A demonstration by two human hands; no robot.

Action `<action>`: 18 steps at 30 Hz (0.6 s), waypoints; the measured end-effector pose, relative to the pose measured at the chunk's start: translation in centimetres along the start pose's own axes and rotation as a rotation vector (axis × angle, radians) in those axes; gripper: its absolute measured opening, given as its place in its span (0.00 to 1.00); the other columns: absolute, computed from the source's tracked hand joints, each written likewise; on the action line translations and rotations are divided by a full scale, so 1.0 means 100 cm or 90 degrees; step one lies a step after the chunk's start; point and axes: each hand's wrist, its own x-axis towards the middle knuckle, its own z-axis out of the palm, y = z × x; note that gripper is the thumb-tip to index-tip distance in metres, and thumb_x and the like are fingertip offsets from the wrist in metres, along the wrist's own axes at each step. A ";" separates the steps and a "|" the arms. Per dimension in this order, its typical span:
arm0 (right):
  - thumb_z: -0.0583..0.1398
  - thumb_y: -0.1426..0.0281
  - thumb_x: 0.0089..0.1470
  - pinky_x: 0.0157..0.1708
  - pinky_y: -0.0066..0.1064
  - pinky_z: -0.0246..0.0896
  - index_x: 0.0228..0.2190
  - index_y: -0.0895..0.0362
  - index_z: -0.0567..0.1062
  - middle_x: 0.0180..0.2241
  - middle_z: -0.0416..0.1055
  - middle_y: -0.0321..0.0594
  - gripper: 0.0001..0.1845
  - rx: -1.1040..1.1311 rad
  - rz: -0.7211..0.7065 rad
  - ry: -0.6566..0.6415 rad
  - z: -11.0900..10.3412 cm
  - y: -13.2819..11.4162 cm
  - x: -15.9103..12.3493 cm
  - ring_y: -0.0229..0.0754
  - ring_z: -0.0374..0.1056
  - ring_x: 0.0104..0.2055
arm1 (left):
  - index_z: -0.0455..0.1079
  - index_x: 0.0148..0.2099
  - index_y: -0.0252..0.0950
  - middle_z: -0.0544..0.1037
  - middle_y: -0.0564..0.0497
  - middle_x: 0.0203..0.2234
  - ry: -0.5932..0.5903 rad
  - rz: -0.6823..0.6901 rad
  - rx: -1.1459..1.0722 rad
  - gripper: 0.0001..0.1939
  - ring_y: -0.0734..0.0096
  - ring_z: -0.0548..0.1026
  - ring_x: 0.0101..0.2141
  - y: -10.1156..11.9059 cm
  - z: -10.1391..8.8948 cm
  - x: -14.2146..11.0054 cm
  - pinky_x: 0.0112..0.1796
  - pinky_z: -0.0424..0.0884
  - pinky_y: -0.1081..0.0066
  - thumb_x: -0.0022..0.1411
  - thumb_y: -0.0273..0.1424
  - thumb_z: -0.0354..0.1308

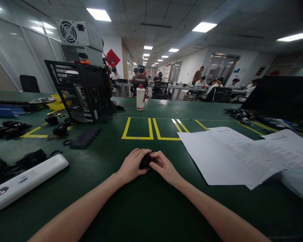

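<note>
Both hands meet around a small black rounded object [144,162] on the green table, straight in front of me. My left hand [132,164] wraps over its left side, fingers on top and thumb at the near edge. From the right, my right hand [166,167] has its fingers curled, with thumb and fingertips at the object's right side. Much of the object is covered by the fingers, so its exact kind cannot be made out. Beyond the hands, yellow tape [137,138] marks rectangles on the tabletop.
Printed sheets [227,161] lie to the right. On the left are an open computer case [88,90] with a power supply [73,32] on top, a white elongated device [27,181] and black parts. A white cup [140,98] stands ahead. Several people sit farther back.
</note>
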 end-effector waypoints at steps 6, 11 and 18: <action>0.56 0.69 0.47 0.44 0.38 0.60 0.39 0.53 0.62 0.41 0.62 0.39 0.14 -0.024 0.054 0.030 -0.001 -0.005 0.001 0.41 0.62 0.45 | 0.49 0.53 0.43 0.65 0.52 0.48 0.010 0.001 0.000 0.31 0.66 0.63 0.48 0.003 0.000 0.000 0.53 0.52 0.58 0.48 0.32 0.57; 0.58 0.70 0.45 0.46 0.38 0.58 0.38 0.53 0.62 0.41 0.62 0.37 0.15 -0.009 0.032 -0.003 -0.003 -0.001 -0.002 0.40 0.61 0.47 | 0.49 0.53 0.43 0.64 0.52 0.48 0.005 -0.008 0.012 0.31 0.66 0.63 0.49 0.004 0.000 -0.001 0.53 0.52 0.58 0.48 0.31 0.58; 0.56 0.67 0.47 0.41 0.35 0.62 0.36 0.53 0.63 0.36 0.63 0.35 0.11 -0.004 0.021 0.013 -0.003 0.002 0.001 0.39 0.64 0.41 | 0.50 0.53 0.42 0.64 0.51 0.48 0.014 -0.013 0.022 0.31 0.65 0.63 0.49 0.003 0.003 0.001 0.53 0.52 0.59 0.48 0.31 0.58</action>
